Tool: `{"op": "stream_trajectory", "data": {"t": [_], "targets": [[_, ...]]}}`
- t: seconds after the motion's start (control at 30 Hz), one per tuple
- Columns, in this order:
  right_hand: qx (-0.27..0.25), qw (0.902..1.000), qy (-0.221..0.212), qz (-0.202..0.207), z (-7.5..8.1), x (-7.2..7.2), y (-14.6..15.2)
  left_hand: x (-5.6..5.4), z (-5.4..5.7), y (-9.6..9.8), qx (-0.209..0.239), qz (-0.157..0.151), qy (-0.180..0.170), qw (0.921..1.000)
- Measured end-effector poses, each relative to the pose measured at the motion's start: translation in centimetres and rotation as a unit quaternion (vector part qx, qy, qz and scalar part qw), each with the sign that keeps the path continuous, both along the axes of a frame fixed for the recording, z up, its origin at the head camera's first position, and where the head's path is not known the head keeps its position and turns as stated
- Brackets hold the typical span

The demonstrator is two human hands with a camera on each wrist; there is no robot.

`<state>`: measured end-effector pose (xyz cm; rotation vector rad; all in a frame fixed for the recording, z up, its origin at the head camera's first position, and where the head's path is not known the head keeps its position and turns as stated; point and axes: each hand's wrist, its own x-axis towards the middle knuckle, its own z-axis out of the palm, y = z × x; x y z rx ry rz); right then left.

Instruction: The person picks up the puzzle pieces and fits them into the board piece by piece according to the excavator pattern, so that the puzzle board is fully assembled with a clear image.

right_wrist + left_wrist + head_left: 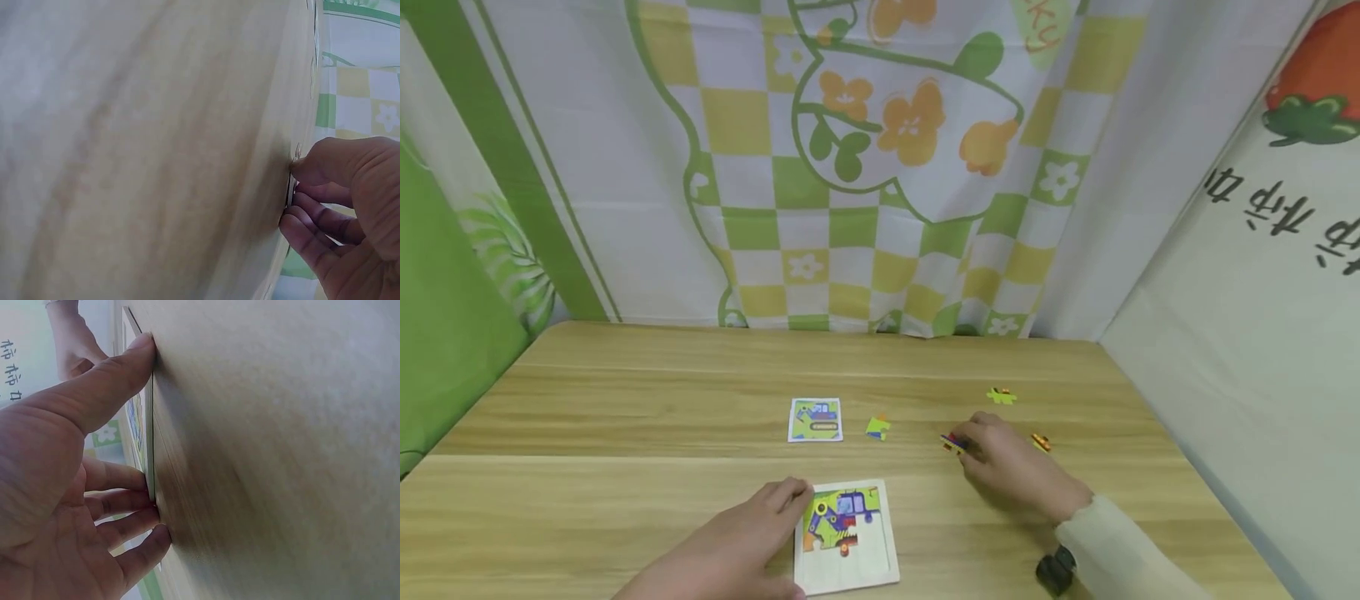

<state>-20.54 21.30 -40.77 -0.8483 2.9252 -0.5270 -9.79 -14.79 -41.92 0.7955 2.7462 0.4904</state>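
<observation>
A square wooden puzzle board (850,575), partly filled with an excavator picture, lies near the front of the table. My left hand (737,542) holds it at its left side; in the left wrist view the thumb (119,372) and fingertips are spread along the board's edge (149,425). Right of the board, my right hand (1018,467) pinches a dark, multicoloured puzzle piece (952,443) between thumb and fingers, low over the tabletop. In the right wrist view the piece (290,189) shows as a thin edge, mostly hidden by the fingers.
A picture card (816,419) lies behind the board, with a green puzzle piece (877,427) beside it. Other loose pieces include a green one (1002,396) farther back and an orange one (1041,442) behind the right wrist. A patterned curtain (865,250) hangs at the table's back edge.
</observation>
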Motion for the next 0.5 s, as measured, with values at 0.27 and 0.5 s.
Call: {"op": "stream_trajectory", "data": {"t": [0.27, 0.5], "targets": [[0.002, 0.9999, 0.015, -0.001, 0.8, 0.0, -0.1, 0.0, 0.0, 0.0, 0.0, 0.002, -0.001, 1.0], [0.001, 0.9989, 0.045, 0.014, 2.1, 0.4, -0.2, 0.1, 0.1, 0.0, -0.003, 0.006, -0.001, 1.0]]}}
